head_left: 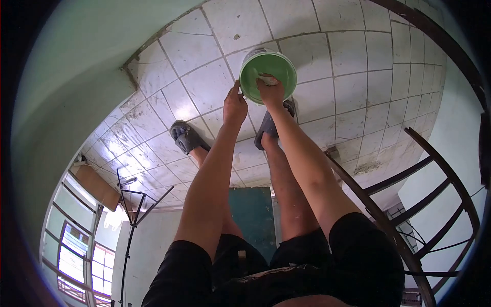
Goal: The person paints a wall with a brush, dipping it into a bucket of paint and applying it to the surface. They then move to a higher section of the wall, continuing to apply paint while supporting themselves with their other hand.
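Observation:
A bucket [281,65] with a green inside and a pale outer wall stands on the tiled floor in front of me, its opening facing up toward me. My left hand [235,107] grips its left rim, index finger extended along the edge. Over the opening, my right hand [271,93] reaches in with curled fingers. Between them shows a small whitish piece [268,80], whose kind I cannot tell. The hand hides part of the bucket's inside and near wall.
White floor tiles [199,82] with dirty joints surround the bucket. My feet wear dark sandals [185,137], the right one close to the bucket. A dark curved metal frame [422,204] is at right, a thin black stand [134,222] at lower left, and a pale wall [66,97] at left.

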Demonstrator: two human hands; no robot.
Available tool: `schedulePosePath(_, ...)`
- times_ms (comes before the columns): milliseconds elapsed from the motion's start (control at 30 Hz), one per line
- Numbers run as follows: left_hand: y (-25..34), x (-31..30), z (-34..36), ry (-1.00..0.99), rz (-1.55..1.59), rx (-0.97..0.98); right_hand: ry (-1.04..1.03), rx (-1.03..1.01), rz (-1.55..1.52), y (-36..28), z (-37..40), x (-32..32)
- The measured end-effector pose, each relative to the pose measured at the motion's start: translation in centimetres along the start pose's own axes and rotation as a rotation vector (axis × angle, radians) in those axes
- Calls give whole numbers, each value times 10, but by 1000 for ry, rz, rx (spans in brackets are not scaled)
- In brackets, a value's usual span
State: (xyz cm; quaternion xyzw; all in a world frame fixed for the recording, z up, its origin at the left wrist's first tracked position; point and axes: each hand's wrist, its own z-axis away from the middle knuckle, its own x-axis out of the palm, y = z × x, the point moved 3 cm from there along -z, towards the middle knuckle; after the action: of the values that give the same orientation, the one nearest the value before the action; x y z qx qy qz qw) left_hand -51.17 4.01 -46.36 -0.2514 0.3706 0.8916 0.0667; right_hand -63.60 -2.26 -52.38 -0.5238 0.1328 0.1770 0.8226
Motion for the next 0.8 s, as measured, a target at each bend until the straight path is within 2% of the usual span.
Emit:
schedulePosePath(67,5,-2,2,-10,-25,16,-19,166,-122,-4,4,1)
schedulePosePath(167,5,-4,1,-47,-52,13,-33,271,-264,25,4,12)
schedulePosePath(300,6,-7,1,-94,-64,0,-149,215,-330,16,-4,2)
schedulePosePath(367,4,-8,1,-89,-62,21,-86,82,-55,-2,-7,-8)
schedulePosePath(467,5,-9,0,-102,-80,21,-112,7,19,-16,-2,-8)
schedulePosePath(600,9,-12,0,-122,-170,36,-159,11,155,-10,-1,0)
schedulePosePath(733,6,-10,-1,-106,-139,75,-312,31,231,-15,-21,-7)
schedulePosePath(800,8,-12,0,-164,-129,-12,-363,37,313,-23,-29,-11)
